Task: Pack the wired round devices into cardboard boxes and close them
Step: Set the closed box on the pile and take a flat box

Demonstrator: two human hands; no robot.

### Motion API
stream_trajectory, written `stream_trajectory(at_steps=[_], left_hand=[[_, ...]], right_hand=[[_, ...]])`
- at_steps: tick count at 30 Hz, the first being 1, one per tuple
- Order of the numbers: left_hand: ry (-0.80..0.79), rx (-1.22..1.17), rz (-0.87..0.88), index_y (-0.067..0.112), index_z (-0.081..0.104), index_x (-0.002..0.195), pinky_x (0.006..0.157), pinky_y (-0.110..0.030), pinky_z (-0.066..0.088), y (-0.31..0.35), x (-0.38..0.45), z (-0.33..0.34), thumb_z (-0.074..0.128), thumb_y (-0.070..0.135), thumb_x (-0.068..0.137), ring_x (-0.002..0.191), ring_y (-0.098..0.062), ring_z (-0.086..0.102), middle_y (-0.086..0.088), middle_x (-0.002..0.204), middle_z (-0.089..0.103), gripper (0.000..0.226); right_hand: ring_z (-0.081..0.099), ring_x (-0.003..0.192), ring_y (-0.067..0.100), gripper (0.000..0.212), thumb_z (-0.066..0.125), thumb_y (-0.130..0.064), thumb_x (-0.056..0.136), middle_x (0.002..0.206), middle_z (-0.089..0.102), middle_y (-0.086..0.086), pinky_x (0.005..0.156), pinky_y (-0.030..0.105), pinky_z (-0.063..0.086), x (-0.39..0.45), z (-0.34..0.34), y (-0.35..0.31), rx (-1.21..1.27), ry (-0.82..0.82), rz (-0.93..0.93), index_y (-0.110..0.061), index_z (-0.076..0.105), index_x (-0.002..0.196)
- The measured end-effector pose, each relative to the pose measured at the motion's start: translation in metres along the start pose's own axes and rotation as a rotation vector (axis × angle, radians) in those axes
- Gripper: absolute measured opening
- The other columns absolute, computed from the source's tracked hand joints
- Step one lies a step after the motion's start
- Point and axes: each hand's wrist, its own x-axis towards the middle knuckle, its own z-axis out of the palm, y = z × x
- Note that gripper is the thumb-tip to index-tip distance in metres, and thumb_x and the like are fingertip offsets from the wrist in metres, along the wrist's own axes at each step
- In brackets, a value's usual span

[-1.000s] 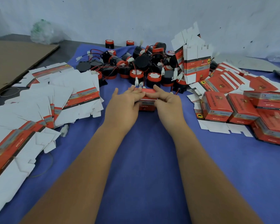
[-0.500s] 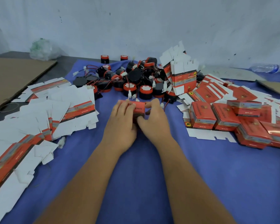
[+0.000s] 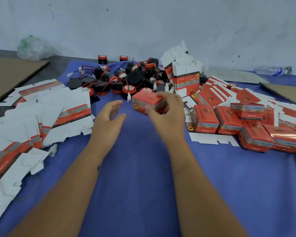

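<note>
Right hand [image 3: 167, 113] grips a closed red cardboard box [image 3: 148, 102], thumb on the near face, fingers [image 3: 162, 96] curled over the top; the box is held just above the blue-covered table [image 3: 143, 168], toward its far middle. Left hand [image 3: 109, 117] is beside the box, apart from it, fingers loosely spread and holding nothing. Wired round devices [image 3: 126, 77] lie heaped at the far edge. Packed boxes [image 3: 229, 120] sit along the right side; flat carton blanks [image 3: 32, 117] cover the left side.
</note>
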Motion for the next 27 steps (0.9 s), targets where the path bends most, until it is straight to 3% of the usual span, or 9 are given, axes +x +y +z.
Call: stream_trajectory(at_steps=[3,7,9,11,13,17,20,24,27], left_hand=[[-0.017,0.033,-0.061,0.039,0.061,0.107,0.076,-0.008,0.035,-0.002,-0.001,-0.002,0.052,0.016,0.099,0.104,0.006,0.052,0.027,0.111,0.057,0.026],[-0.035,0.146,-0.05,0.035,0.066,0.105,0.068,-0.004,0.034,-0.003,0.0,0.002,0.049,0.016,0.099,0.095,0.008,0.052,0.028,0.106,0.056,0.026],[-0.047,0.202,-0.027,0.034,0.066,0.104,0.053,-0.004,0.039,-0.005,0.0,0.004,0.048,0.015,0.097,0.07,0.009,0.053,0.023,0.101,0.058,0.026],[-0.044,0.257,-0.035,0.031,0.065,0.102,0.039,-0.011,0.034,-0.006,-0.001,0.006,0.048,0.012,0.095,0.044,-0.002,0.045,0.014,0.091,0.06,0.026],[-0.029,0.307,-0.014,0.03,0.064,0.099,0.042,-0.015,0.035,-0.004,-0.002,0.005,0.048,0.01,0.095,0.043,-0.003,0.045,0.01,0.097,0.062,0.026],[0.095,0.318,0.44,0.014,0.071,0.092,0.064,-0.016,0.042,0.011,-0.01,0.001,0.047,0.004,0.091,0.077,-0.007,0.055,0.012,0.09,0.061,0.026],[0.256,0.344,0.561,0.004,0.07,0.084,0.072,-0.024,0.044,0.017,-0.008,-0.011,0.044,0.001,0.085,0.082,-0.016,0.057,-0.001,0.086,0.065,0.026],[0.577,0.432,0.386,0.018,0.072,0.081,0.089,-0.04,0.039,0.021,-0.001,-0.033,0.041,0.009,0.078,0.1,-0.024,0.055,0.001,0.096,0.067,0.032],[0.765,0.337,0.061,0.034,0.066,0.084,0.101,-0.048,0.028,0.024,0.003,-0.039,0.04,0.014,0.074,0.122,-0.018,0.041,0.01,0.112,0.058,0.034]], right_hand=[[0.053,0.104,0.017,0.047,0.076,-0.028,0.08,0.119,0.045,0.002,0.083,0.009,0.043,0.012,-0.026,0.006,-0.08,0.404,0.014,-0.019,0.059,0.123],[0.042,0.121,0.036,0.053,0.074,-0.015,0.081,0.134,0.041,0.022,0.096,-0.003,0.018,0.017,-0.046,0.016,-0.209,0.773,0.127,-0.003,0.055,0.129],[0.034,0.131,0.038,0.065,0.069,-0.013,0.08,0.147,0.028,0.024,0.111,0.021,0.022,0.019,-0.046,0.016,-0.324,0.763,0.276,-0.007,0.044,0.14],[0.03,0.136,0.037,0.072,0.066,-0.015,0.08,0.154,0.021,0.021,0.112,0.045,0.023,0.017,-0.04,0.012,-0.44,0.673,0.351,-0.012,0.036,0.146],[0.031,0.136,0.036,0.07,0.065,-0.013,0.078,0.153,0.025,0.019,0.11,0.05,0.025,0.012,-0.028,0.004,-0.46,0.57,0.233,-0.013,0.041,0.144],[0.039,0.128,0.033,0.052,0.065,-0.012,0.081,0.141,0.042,0.013,0.104,0.047,0.03,-0.006,0.007,-0.013,-0.43,0.161,-0.07,-0.013,0.054,0.131],[0.047,0.117,0.021,0.036,0.057,-0.013,0.094,0.13,0.053,0.003,0.099,0.036,0.038,-0.021,0.033,-0.027,-0.198,-0.354,-0.031,-0.016,0.055,0.129],[0.056,0.093,0.011,0.035,0.052,-0.026,0.101,0.117,0.06,0.001,0.079,0.026,0.047,-0.028,0.065,-0.048,0.034,-0.702,0.165,-0.017,0.052,0.134],[0.06,0.1,0.021,0.05,0.057,-0.034,0.098,0.127,0.058,0.009,0.092,0.037,0.051,-0.024,0.084,-0.059,0.134,-0.743,0.325,-0.014,0.044,0.141]])
